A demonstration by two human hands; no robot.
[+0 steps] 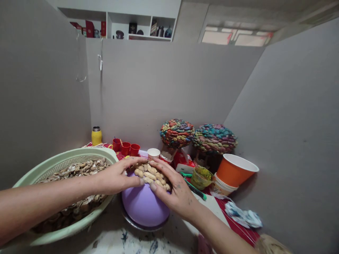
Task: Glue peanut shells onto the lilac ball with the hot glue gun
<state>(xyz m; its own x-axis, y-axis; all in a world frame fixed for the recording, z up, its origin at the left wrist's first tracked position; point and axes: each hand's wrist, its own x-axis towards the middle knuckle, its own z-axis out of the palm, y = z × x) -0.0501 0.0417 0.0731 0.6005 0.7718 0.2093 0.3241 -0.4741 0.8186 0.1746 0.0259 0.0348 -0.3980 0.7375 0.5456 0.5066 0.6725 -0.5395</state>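
We find both bare hands at the top of a smooth purple dome (145, 203), which sits in a dark round dish (144, 228) at near centre. The peanut cluster (149, 175) lies on the crown of the dome, directly between the palms. Its longer axis appears to run from far left to near right, and most of the visible nuts lie roughly along that line.

The left hand (125, 176) borders the cluster on the left; the right hand (176, 187) covers its right and part of its far edge. Neither is clearly nearer, as both touch it. Each is cupped, thumb parted from the fingers. The forefingers almost meet at the far side; the thumbs stand slightly apart at the near side. We cannot tell how firmly either hand presses, and no single nut is seen pinched.

The supporting surface is a white tabletop (180, 241) with dark paint-like stains, and a red cloth (239, 231) shows at right. A pale green colander (112, 155) of empty-looking shells (79, 169) stands close on the left, beneath the left forearm. On the far right we note two multicoloured domes (177, 133) (215, 139) and an orange bucket (230, 171). Grey partitions (164, 81) enclose the left, far and right sides; shelving (127, 17) shows beyond the far one.
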